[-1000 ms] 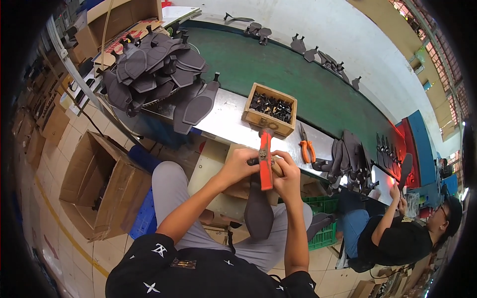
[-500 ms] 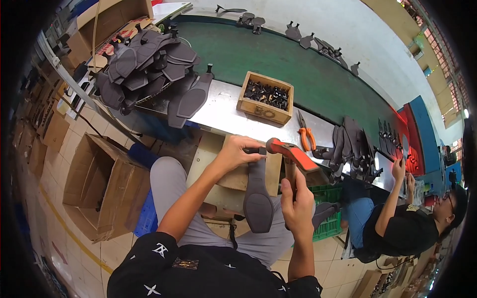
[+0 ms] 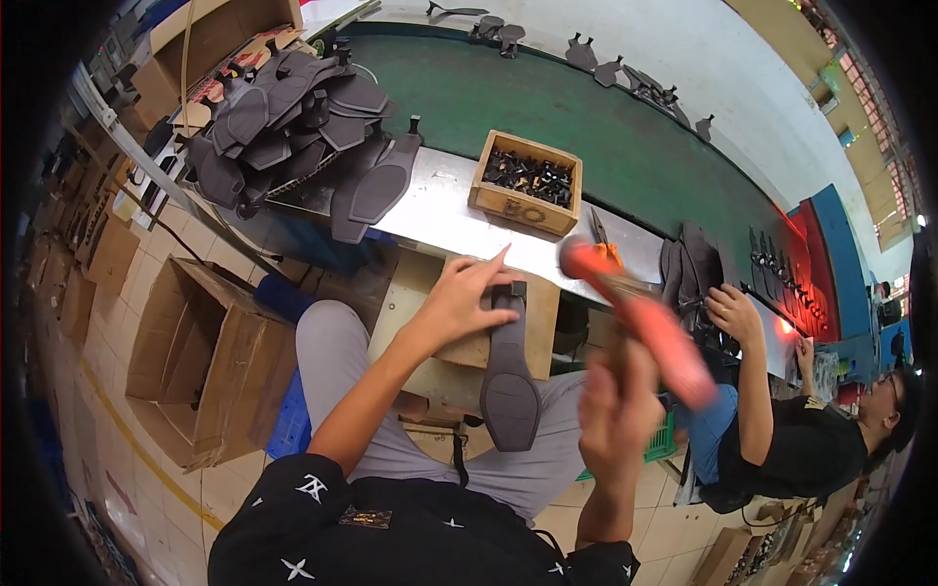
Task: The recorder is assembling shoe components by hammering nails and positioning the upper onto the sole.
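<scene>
A dark grey, sole-shaped piece (image 3: pixel 510 405) lies lengthwise before me, its wide end toward my lap. Its narrow end rests at a pale wooden block (image 3: pixel 410 308) and carries a small black part (image 3: pixel 512 289). My left hand (image 3: pixel 464 301) is open beside that end, fingers spread, the thumb by the narrow strip. My right hand (image 3: pixel 620 405) is closed round the handle of a hammer with a red head (image 3: pixel 655 332), raised to the right and blurred by motion.
Ahead stands a wooden box (image 3: pixel 528 208) of small black parts, with orange-handled pliers (image 3: pixel 603 239) beside it. Similar grey pieces (image 3: pixel 283 112) are heaped at left, more (image 3: pixel 694 269) at right. A cardboard box (image 3: pixel 210 381) sits on the floor. A co-worker (image 3: pixel 801 430) works at right.
The hammer has swung up and right, away from the black part. My left fingers have let go of that part and spread. The co-worker's hand has moved to the pieces at right.
</scene>
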Demonstrator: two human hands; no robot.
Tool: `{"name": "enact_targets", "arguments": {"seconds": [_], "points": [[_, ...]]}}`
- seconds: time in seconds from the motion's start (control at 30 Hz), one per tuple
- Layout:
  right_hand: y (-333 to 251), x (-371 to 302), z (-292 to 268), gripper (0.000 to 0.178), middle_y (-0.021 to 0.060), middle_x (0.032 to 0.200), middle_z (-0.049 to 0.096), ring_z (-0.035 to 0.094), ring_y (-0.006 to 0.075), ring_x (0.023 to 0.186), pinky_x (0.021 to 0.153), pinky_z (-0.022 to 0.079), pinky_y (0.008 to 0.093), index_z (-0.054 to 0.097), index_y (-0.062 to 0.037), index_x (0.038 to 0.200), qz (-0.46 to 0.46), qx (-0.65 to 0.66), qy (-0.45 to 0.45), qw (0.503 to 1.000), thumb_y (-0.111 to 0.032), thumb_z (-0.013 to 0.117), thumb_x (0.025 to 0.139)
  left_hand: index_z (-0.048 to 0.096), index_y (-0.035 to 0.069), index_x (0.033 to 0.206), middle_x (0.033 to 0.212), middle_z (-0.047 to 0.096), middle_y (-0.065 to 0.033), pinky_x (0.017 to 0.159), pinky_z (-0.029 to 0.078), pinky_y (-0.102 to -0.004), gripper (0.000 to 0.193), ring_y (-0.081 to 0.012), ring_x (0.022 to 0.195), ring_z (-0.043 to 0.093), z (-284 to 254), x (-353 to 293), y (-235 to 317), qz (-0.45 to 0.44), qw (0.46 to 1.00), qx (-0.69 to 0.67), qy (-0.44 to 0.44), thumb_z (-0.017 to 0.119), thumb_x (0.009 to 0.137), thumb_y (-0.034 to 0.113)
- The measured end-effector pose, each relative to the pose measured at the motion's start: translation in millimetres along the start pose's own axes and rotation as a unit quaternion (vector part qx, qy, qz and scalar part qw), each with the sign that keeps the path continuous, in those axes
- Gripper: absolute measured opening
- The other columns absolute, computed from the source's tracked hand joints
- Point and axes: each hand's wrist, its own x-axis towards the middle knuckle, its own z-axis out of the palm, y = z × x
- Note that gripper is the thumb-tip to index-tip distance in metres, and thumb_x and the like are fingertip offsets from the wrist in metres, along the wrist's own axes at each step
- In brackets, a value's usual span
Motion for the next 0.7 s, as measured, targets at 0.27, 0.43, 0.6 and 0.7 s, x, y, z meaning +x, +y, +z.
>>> {"name": "enact_targets", "arguments": {"seconds": [0.27, 0.43, 0.6, 0.7], "points": [[42, -3, 36, 0.041, 0.0298, 0.107, 0.063, 0.064, 0.0459, 0.095, 0.078, 0.053, 0.0447, 0.045, 0.0053, 0.134, 0.08, -0.036, -0.139, 0.986, -0.003, 0.055, 0.095, -0.001, -0.001, 0.155, 0.136, 0.061, -0.0002, 0.12, 0.009, -0.0569, 0.119, -0.0253, 0.141, 0.039, 0, -2, 5, -0.073, 0.986, 0.136, -0.064, 0.075, 0.077, 0.046], [8, -20, -18, 0.034, 0.0071, 0.074, 0.06, 0.053, 0.0104, 0.05, 0.046, 0.039, 0.0245, 0.049, 0.0013, 0.126, 0.022, 0.234, 0.053, 0.97, -0.022, 0.052, 0.101, 0.024, 0.007, 0.153, 0.134, 0.063, 0.0005, 0.12, 0.004, -0.0601, 0.097, -0.0255, 0.142, 0.037, 3, -4, 2, -0.033, 0.985, 0.167, -0.03, 0.073, 0.079, 0.044], [59, -3, 18, 0.033, 0.002, 0.069, 0.055, 0.05, 0.0066, 0.052, 0.047, 0.037, 0.0246, 0.053, 0.0015, 0.129, 0.035, -0.083, -0.039, 0.995, -0.015, 0.05, 0.101, 0.068, 0.014, 0.123, 0.124, 0.068, 0.0022, 0.119, 0.004, -0.063, 0.046, -0.0266, 0.141, 0.04, -2, 16, 2, -0.032, 0.982, 0.185, -0.008, 0.07, 0.084, 0.038], [25, -1, -4, 0.037, -0.004, 0.066, 0.048, 0.038, 0.001, 0.05, 0.044, 0.03, 0.0197, 0.05, 0.0023, 0.135, 0.132, 0.083, 0.032, 0.987, -0.014, 0.05, 0.101, 0.074, 0.01, 0.101, 0.106, 0.072, -0.005, 0.11, 0.034, -0.0546, 0.024, -0.0298, 0.12, 0.059, -6, -9, 8, 0.067, 0.989, 0.132, 0.018, 0.068, 0.087, 0.028]]}}
